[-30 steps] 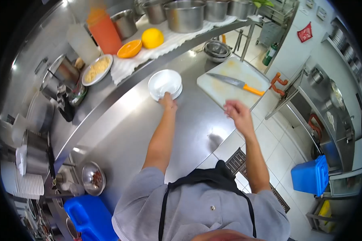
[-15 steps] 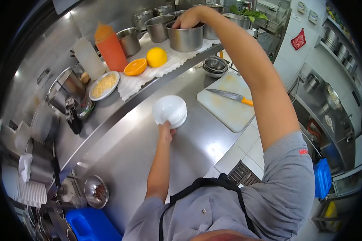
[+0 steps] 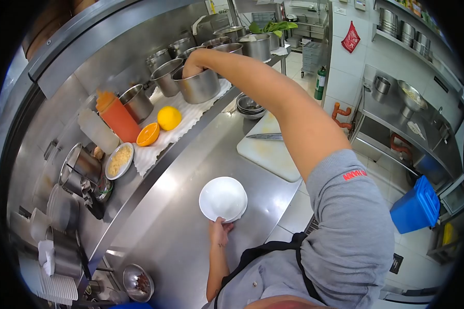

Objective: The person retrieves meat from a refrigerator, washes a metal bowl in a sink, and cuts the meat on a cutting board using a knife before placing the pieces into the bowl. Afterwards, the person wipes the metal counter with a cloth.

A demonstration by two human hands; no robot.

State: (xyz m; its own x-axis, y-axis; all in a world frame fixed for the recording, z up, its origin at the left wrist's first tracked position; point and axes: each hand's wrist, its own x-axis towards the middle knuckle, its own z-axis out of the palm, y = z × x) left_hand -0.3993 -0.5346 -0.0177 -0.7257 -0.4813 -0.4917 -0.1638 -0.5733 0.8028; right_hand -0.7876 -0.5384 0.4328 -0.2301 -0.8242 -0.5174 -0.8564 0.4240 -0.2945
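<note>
The left hand [image 3: 220, 233] is closed on the near edge of a white bowl [image 3: 221, 195], thumb at the rim and the other fingers mostly hidden below; a second pale edge shows under it, perhaps another bowl stacked beneath. The bowl is over the steel counter [image 3: 165, 232], its mouth up, though whether its base touches the metal cannot be told. The right hand [image 3: 193, 63] is reached across and down into a stainless steel pot [image 3: 198, 90] on the raised shelf [image 3: 123, 198]; the fingers are hidden by the pot's wall, so how far they are spread and whether they have hold of anything cannot be told. As far as the view shows, the bowl is in hand and the reach into the pot is made, but nothing has yet been lifted out of it, and only bare white surface shows inside the bowl. Near the pot, an orange half [image 3: 148, 135] lies cut face up beside a whole orange [image 3: 169, 118] on a white cloth [image 3: 147, 157], with a plate of pale chopped food [image 3: 119, 160] just beyond the cloth's edge. The knife [image 3: 268, 136] lies on the cutting board [image 3: 268, 159], partly hidden behind the right arm.
</note>
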